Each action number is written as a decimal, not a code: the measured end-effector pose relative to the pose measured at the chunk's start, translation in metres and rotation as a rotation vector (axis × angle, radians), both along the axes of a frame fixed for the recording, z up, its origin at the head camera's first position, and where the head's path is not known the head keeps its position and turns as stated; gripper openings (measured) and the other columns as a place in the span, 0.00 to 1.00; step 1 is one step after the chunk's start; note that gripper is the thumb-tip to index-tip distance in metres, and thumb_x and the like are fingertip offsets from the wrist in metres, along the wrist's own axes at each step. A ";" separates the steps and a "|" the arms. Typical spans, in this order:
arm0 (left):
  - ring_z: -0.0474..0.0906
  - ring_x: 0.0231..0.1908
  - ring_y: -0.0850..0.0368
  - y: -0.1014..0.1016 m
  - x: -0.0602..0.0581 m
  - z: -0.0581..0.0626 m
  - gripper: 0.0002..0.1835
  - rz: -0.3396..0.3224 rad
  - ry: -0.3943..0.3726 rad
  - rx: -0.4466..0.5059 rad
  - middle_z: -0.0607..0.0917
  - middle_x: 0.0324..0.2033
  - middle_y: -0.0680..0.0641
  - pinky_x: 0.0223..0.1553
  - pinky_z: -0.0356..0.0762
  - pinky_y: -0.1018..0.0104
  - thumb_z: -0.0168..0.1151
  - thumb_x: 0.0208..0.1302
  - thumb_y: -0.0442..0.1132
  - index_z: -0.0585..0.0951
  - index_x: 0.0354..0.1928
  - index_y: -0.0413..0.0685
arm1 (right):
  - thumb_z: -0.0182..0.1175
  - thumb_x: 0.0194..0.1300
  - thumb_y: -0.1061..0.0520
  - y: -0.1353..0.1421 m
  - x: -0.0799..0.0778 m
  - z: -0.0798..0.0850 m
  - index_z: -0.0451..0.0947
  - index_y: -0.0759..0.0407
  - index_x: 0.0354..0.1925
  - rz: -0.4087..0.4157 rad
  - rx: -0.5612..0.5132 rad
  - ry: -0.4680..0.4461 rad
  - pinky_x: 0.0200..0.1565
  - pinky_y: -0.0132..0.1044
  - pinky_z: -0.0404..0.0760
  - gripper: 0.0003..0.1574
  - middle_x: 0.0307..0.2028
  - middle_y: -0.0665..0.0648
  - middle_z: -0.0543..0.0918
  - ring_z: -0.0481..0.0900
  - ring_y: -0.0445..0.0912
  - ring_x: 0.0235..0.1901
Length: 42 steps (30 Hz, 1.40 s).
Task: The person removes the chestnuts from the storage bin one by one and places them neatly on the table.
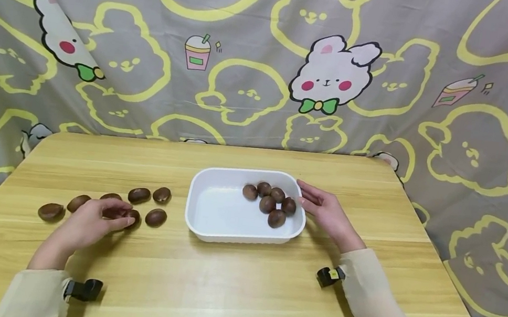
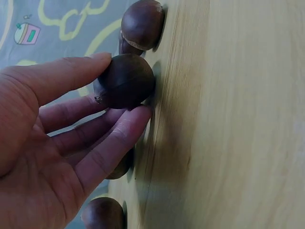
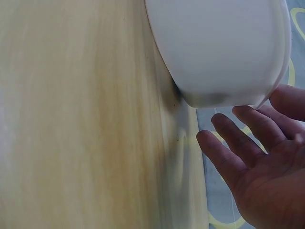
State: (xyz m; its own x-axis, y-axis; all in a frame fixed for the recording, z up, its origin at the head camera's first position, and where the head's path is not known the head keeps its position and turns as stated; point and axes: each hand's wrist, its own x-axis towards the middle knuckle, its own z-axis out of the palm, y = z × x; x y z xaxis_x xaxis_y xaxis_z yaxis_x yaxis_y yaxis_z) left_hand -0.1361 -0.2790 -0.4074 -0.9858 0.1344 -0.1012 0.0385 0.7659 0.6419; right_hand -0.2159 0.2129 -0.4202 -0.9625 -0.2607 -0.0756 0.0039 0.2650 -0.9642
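Note:
My left hand (image 1: pixel 91 223) pinches a glossy brown chestnut (image 2: pixel 125 81) between thumb and fingers, low over the table at the left. More chestnuts lie around it, among them one chestnut (image 1: pixel 51 212) at the far left and another (image 1: pixel 156 217) just right of the fingers. A white rectangular tray (image 1: pixel 220 238) stands mid-table with several chestnuts (image 1: pixel 268 204) gathered in its right half. At the tray's right end rests my right hand (image 1: pixel 329 218). Its thumb (image 3: pixel 288 101) touches the rim, and its other fingers extend loosely spread beside the end wall.
The wooden table (image 1: pixel 218 291) carries everything. A patterned grey curtain (image 1: pixel 243 93) hangs right behind its far edge and along both sides. Black wrist cameras (image 1: pixel 87 290) are strapped over the beige sleeves.

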 end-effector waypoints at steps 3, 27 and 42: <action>0.79 0.43 0.48 -0.001 0.000 -0.001 0.24 -0.017 0.014 -0.006 0.84 0.40 0.47 0.40 0.76 0.59 0.68 0.64 0.47 0.80 0.54 0.36 | 0.57 0.72 0.60 0.000 0.000 0.000 0.64 0.60 0.71 0.002 0.003 0.001 0.63 0.44 0.67 0.32 0.66 0.62 0.69 0.67 0.53 0.66; 0.81 0.42 0.40 -0.004 0.004 0.008 0.26 -0.037 0.033 -0.091 0.84 0.43 0.36 0.36 0.78 0.54 0.64 0.68 0.47 0.78 0.55 0.29 | 0.58 0.72 0.61 0.003 -0.003 0.003 0.64 0.62 0.70 -0.015 0.003 0.003 0.60 0.39 0.70 0.32 0.66 0.63 0.70 0.67 0.52 0.65; 0.80 0.43 0.35 -0.007 0.013 0.028 0.25 0.025 0.050 -0.165 0.83 0.44 0.35 0.37 0.78 0.48 0.60 0.70 0.50 0.80 0.55 0.33 | 0.58 0.72 0.61 0.001 -0.002 0.001 0.65 0.61 0.70 -0.011 0.013 0.006 0.61 0.40 0.70 0.31 0.66 0.61 0.70 0.68 0.52 0.65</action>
State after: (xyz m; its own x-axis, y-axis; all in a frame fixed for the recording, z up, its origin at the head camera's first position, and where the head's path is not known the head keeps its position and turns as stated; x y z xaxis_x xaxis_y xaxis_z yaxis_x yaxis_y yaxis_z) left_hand -0.1226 -0.2862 -0.3795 -0.9930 0.0951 -0.0703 0.0468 0.8619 0.5050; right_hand -0.2176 0.2135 -0.4196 -0.9656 -0.2496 -0.0729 0.0008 0.2774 -0.9608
